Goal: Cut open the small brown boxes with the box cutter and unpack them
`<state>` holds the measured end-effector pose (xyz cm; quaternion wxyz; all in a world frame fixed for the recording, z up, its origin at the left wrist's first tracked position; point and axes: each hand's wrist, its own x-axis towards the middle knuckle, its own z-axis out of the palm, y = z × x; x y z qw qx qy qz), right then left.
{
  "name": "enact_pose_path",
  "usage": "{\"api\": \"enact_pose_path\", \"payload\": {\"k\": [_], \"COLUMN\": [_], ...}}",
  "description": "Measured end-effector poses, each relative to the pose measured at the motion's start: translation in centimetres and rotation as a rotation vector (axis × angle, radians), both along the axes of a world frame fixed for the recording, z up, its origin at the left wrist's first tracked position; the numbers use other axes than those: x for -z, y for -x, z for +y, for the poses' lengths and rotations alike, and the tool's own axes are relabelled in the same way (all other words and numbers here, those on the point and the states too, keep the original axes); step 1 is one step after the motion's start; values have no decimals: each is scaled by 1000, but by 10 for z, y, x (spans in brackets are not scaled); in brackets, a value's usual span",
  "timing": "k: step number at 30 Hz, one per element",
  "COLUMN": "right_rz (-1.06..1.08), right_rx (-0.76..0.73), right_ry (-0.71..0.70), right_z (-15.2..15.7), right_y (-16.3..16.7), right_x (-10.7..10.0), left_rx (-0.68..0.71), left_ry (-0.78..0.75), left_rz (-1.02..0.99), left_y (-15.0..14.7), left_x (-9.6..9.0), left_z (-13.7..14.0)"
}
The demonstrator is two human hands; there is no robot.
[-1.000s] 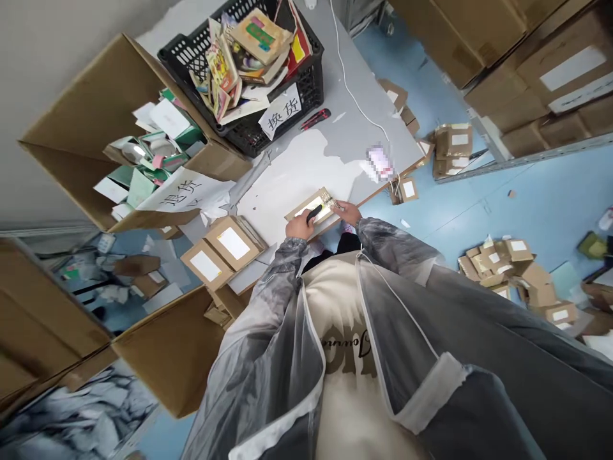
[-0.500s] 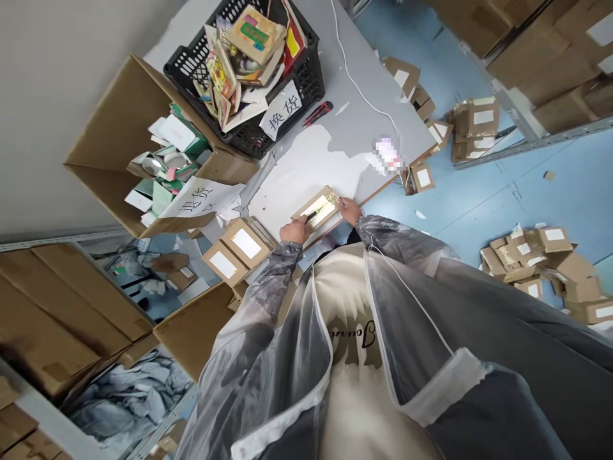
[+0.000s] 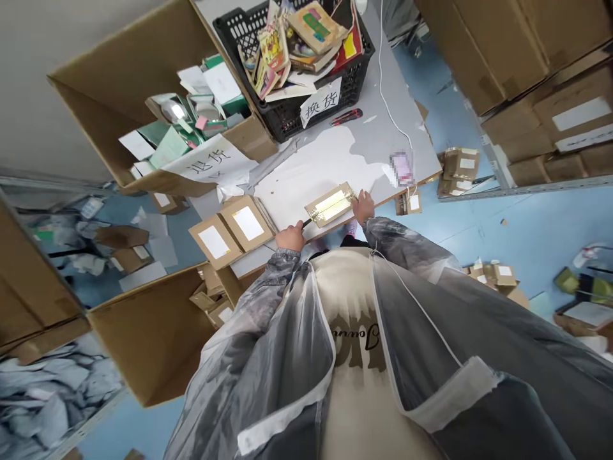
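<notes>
A small flat cardboard box [image 3: 313, 211] lies near the front edge of the table, with shiny clear tape along its top catching the light. My right hand [image 3: 364, 206] is closed on the box's right end. At the other end, my left hand [image 3: 290, 236] is closed around a slim black-handled knife [image 3: 307, 223]. The knife's tip is at the left end of the box; its blade is too small to make out. Two labelled cardboard boxes [image 3: 246, 223] stand side by side to the left of my left hand.
On the table [image 3: 330, 150] stand a black crate [image 3: 352, 89] of books and a large carton [image 3: 129, 160] of small boxes. A red-black box cutter [image 3: 347, 117] lies by the crate. A white cable [image 3: 382, 64] runs along the right. An open carton [image 3: 158, 345] is below left.
My left hand has drawn the knife left, from over the taped top to the box's left end. The right hand still holds the box. The view has shifted.
</notes>
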<state>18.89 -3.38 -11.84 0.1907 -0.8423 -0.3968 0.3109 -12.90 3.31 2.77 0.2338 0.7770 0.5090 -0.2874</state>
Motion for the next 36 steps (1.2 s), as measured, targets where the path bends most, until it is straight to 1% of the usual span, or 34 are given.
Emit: {"api": "enact_pose_path", "payload": {"k": [1,2,3,4,6,7,9,11,13,18,21,23,25,28,31,36], "right_rz": [-64,-121,-159,-169,-142,-129,-112,-116,-125,-199,-251,-270,-287,-297,-290,-305], "right_rx": [-53,-140,-264,-417,-692,-780,-871,-889,-893,-880,-860,-831,-770,-676,-664,-687], "right_ry": [-14,-30,-45,-59,-53,-35,6,35,50,76,83,76,59,43,58,94], "right_z": [4,9,15,22,39,48,62,71,73,57,48,47,49,54,55,55], "right_y": [1,2,4,6,9,9,8,5,3,8,12,13,13,14,14,10], "right_x": [-6,-14,-21,-29,-42,-48,-56,-60,-61,-57,-53,-51,-48,-45,-43,-40], "left_rx": [-16,-33,-47,-59,-73,-76,-80,-84,-97,-213,-279,-357,-456,-564,-597,-633], "left_ry": [-6,-10,-11,-9,7,17,39,61,58,-21,-38,-62,-98,-111,-63,-33], "left_rz": [-12,-23,-35,-48,-81,-100,-142,-192,-237,-250,-280,-310,-327,-341,-380,-403], "left_y": [-2,-4,-5,-4,-1,2,10,19,26,31,35,43,54,64,58,29], "left_x": [3,7,10,14,21,24,30,36,40,48,54,58,62,68,73,84], "left_z": [-3,-5,-7,-9,-8,-7,-3,0,0,-15,-27,-32,-36,-34,-22,2]}}
